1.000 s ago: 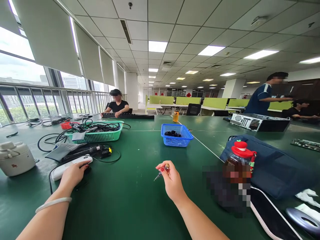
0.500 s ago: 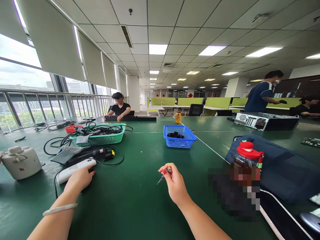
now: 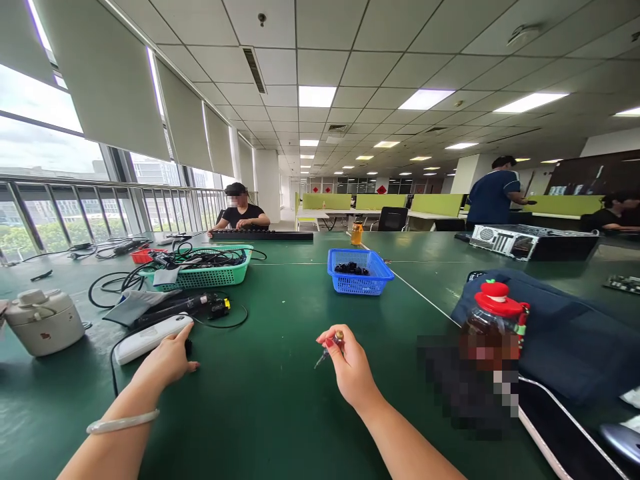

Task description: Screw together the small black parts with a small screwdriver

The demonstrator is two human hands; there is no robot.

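Note:
My right hand [image 3: 350, 370] hovers over the green table [image 3: 270, 413] with its fingers pinched on a small screwdriver [image 3: 327, 347], tip pointing down and left. My left hand [image 3: 167, 360] rests on the table beside a white oblong device [image 3: 153, 338], fingertips touching its near end and a small black object half hidden under them. A pale bangle sits on my left wrist [image 3: 123, 421].
A teal basket of cables [image 3: 200, 267], a blue basket [image 3: 359, 270], a white rice cooker [image 3: 43, 320], a red-capped jar [image 3: 493, 323] and a navy bag [image 3: 565, 333] lie about. One person sits at a keyboard [image 3: 260, 235]; another stands at the far right.
My left hand has slid slightly right and lifted off the black object, thumb spread. The standing person at the right has turned away. My right hand holds still.

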